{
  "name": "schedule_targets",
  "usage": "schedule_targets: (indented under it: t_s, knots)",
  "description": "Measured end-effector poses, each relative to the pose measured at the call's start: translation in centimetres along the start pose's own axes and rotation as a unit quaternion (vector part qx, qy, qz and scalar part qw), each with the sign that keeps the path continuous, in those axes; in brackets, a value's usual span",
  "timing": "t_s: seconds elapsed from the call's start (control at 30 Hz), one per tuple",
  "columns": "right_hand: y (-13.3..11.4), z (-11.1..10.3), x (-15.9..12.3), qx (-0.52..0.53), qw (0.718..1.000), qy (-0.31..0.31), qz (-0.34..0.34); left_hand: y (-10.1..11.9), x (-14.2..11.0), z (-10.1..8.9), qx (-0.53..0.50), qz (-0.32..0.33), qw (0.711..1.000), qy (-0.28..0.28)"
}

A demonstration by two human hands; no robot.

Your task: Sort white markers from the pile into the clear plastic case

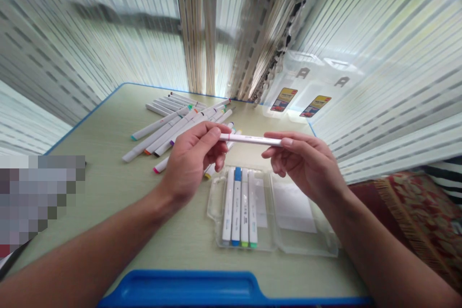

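My left hand (191, 161) pinches the left end of a white double-ended marker (250, 139) that has a red band near that end. My right hand (303, 166) holds its other end between thumb and fingertips, level above the table. Below the hands lies an open clear plastic case (212, 207) with several white markers (236, 207) side by side in its left half, their caps in blue, green and other colours. A loose heap of similar markers (173, 127) lies beyond my left hand, partly hidden by it.
The pale green table (108, 192) has a blue edge. A blue plastic rim (180, 288) runs along the near side. Striped curtains (202, 24) hang behind, with a clear packet (299, 86) beside them. A patterned red cloth (415, 216) lies at right; a pixelated patch (36, 197) covers the left.
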State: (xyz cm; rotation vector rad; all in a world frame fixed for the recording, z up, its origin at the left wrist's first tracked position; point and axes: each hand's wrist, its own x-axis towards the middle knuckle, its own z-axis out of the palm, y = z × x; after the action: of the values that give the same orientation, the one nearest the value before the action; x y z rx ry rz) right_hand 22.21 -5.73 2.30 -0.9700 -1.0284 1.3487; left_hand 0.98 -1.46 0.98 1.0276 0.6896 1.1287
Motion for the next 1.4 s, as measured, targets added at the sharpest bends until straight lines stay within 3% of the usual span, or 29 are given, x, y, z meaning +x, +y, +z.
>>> schedule_targets:
  t_s: [0.43,0.77,1.1,1.4]
  knots:
    - [0.16,-0.66,0.98,0.029,0.994,0.103,0.010,-0.17,-0.90,-0.06,0.072,0.056,0.992,-0.084]
    - [0.23,-0.65,1.00,0.006,0.994,0.111,-0.005,0.30,-0.75,0.50,0.135,0.059,0.988,-0.041]
    - [0.30,-0.42,0.89,0.003,0.995,0.098,-0.018,-0.10,-0.18,0.14,0.097,0.004,0.995,-0.033]
    - [0.54,-0.30,0.48,-0.093,0.991,0.080,-0.051,-0.47,-0.05,-0.31,0.105,-0.012,0.994,-0.037]
